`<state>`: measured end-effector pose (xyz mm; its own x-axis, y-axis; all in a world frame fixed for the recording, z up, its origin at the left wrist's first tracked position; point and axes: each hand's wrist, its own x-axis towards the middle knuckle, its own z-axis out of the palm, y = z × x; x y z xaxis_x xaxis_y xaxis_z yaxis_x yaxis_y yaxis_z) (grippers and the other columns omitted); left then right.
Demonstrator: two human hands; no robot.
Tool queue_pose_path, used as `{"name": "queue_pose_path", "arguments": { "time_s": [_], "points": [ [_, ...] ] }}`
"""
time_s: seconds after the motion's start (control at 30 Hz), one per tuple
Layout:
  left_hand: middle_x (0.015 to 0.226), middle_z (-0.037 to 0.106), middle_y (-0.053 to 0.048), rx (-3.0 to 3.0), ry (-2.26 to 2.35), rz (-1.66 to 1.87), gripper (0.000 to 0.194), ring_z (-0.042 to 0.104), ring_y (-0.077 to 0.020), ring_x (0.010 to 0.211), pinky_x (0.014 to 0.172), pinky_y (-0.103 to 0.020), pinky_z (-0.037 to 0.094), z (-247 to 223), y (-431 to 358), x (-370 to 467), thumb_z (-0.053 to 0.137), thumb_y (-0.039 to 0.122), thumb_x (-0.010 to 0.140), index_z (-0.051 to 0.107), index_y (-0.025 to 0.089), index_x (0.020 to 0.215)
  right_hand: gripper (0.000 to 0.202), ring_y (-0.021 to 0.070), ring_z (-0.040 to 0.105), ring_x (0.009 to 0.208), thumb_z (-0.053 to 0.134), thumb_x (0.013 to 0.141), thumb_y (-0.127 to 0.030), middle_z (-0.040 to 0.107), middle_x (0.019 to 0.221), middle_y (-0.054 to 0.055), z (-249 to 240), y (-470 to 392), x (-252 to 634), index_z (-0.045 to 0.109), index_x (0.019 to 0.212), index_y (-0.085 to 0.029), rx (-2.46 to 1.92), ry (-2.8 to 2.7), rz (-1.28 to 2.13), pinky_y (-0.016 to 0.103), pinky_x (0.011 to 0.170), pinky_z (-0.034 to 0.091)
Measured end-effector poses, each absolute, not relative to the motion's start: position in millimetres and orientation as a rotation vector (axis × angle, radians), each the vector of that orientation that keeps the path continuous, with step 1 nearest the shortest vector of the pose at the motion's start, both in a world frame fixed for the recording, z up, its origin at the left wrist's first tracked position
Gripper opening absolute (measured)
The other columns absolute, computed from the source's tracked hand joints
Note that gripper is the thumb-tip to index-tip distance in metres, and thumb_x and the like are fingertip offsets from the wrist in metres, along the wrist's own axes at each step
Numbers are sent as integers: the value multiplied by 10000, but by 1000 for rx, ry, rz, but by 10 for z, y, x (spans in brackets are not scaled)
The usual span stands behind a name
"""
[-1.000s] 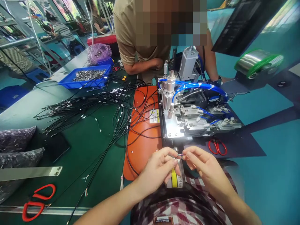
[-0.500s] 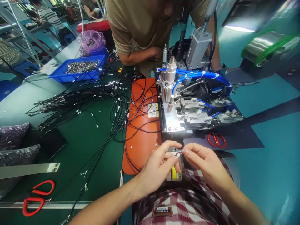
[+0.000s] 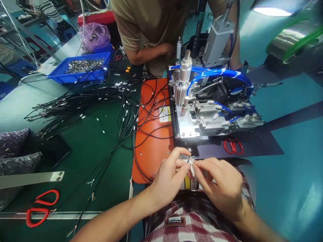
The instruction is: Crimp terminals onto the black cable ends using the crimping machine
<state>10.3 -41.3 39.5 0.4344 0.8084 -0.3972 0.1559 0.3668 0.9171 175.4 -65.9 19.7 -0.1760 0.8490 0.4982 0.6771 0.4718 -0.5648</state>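
My left hand [image 3: 169, 176] is closed in a pinch on a black cable whose thin coloured wire ends [image 3: 191, 158] fan out at the fingertips. My right hand [image 3: 219, 181] meets it from the right, thumb and forefinger pinched at the same wires. Both hands are over my lap, just in front of the metal machine [image 3: 191, 124]. Beside them on the left lies the orange plate [image 3: 153, 161] with black cables [image 3: 118, 144] running across it.
Red-handled scissors [image 3: 233, 146] lie right of the machine, another red-handled pair [image 3: 37, 216] at lower left. A blue tray [image 3: 60, 75] of metal parts sits at upper left. A person [image 3: 151, 30] leans opposite; a wire spool [image 3: 287, 43] is at upper right.
My right hand has shifted left and turned, its fingertips now closer to my left fingertips. The wire ends now point up and spread. The view has moved slightly.
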Motion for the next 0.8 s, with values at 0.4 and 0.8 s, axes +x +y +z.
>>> {"name": "queue_pose_path", "arguments": {
  "time_s": [0.4,0.8],
  "points": [
    [776,575,13,1150,1077,610,234,508,-92,646,574,-189,387,451,-462,135,529,326,933,496,224,1141,170,157,545,585,625,857,-353,637,690,18,198,-673,1656,643,779,-203,-1454,-1131,1352,259,527,438],
    [532,464,43,591,1054,792,192,367,-59,473,432,-182,244,419,-447,222,661,303,826,582,140,762,298,85,369,467,636,840,-418,489,567,-37,311,-664,1627,574,672,-180,-1404,-986,1629,213,430,306]
  ]
}}
